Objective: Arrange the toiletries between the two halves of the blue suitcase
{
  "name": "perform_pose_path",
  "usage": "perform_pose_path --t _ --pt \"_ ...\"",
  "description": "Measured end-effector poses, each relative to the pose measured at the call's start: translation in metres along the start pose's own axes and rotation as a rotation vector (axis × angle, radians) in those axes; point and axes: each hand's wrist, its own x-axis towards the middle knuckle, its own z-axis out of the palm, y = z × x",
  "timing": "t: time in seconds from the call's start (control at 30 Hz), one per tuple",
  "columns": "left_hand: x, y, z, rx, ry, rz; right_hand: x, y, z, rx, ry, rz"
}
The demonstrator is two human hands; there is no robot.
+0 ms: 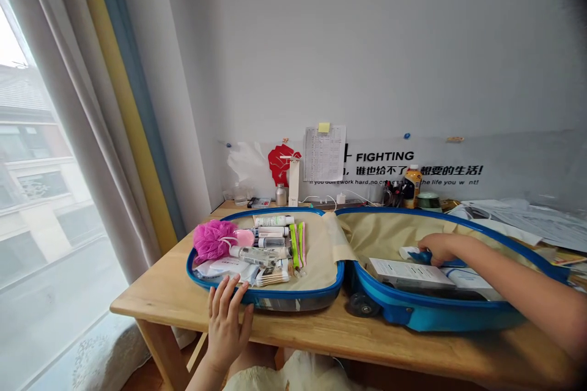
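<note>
A blue suitcase (pixel 293 302) lies open on the wooden table, its two halves side by side. My left hand (pixel 229 317) rests at the front rim of the left half with its fingers apart and nothing in them. In that half lie a pink bath puff (pixel 213 241), cotton swabs (pixel 274 275), green and pink packaged sticks (pixel 298 244) and several bottles and tubes (pixel 270 242). My right hand (pixel 436 248) reaches into the right half, its fingers closed on a blue-and-white bottle (pixel 409 253) lying on its side. A white box (pixel 408 272) is just in front of it.
Along the wall stand a drink bottle (pixel 411 186), a small jar (pixel 280 195) and a white upright box (pixel 294 182). Papers (pixel 518 220) are spread at the back right. A curtain (pixel 110 104) and window are on the left. The table's front edge (pixel 183 317) is near me.
</note>
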Motion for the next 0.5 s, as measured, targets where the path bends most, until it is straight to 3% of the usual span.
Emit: perform_pose_path --t 0.1,0.23,0.37,0.5 --pt "-0.001 0.000 0.001 -0.002 -0.002 0.003 -0.004 -0.010 -0.017 -0.092 -0.071 0.007" --pt "-0.001 -0.001 0.002 -0.002 0.001 0.005 -0.005 -0.049 -0.047 -0.145 0.165 -0.129" --pt "-0.001 -0.001 0.002 -0.004 0.000 0.000 -0.010 -0.117 -0.066 -0.149 0.471 -0.425" --pt "-0.001 0.000 0.001 -0.007 0.000 -0.002 -0.013 -0.187 -0.065 -0.182 0.576 -0.795"
